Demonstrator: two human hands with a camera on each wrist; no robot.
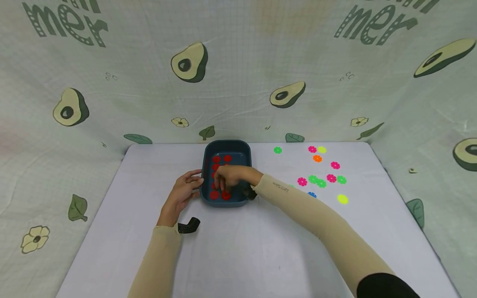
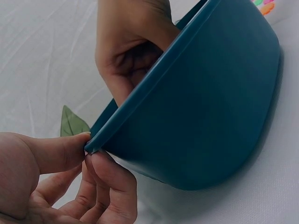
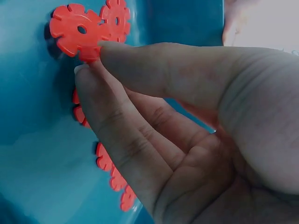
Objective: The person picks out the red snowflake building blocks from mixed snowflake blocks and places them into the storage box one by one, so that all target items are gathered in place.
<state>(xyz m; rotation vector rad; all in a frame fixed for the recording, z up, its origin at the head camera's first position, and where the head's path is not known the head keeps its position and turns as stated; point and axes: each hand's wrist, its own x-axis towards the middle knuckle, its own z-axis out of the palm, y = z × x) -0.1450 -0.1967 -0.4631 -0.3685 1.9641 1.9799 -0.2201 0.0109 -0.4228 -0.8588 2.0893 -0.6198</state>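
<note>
A deep blue plastic tub (image 1: 226, 203) stands on the white table with red flower-shaped plastic discs (image 1: 214, 195) inside, laid roughly in two columns. My left hand (image 1: 183, 192) is at the tub's left side; in the left wrist view its thumb and fingers pinch the rim (image 2: 140, 91). My right hand (image 1: 232, 175) reaches down into the tub from the right. In the right wrist view, its thumb and forefinger pinch the edge of a red notched disc (image 3: 74, 29), which overlaps another red disc (image 3: 117, 21). The hand hides some of the discs below it.
To the right of the tub lie several loose discs: green (image 1: 278, 150), pink (image 1: 302, 181), orange (image 1: 317, 158), yellow (image 1: 343, 199) and a blue one (image 1: 312, 194) partly behind my right sleeve (image 1: 298, 207). A printed avocado cloth (image 1: 238, 111) hangs behind the table.
</note>
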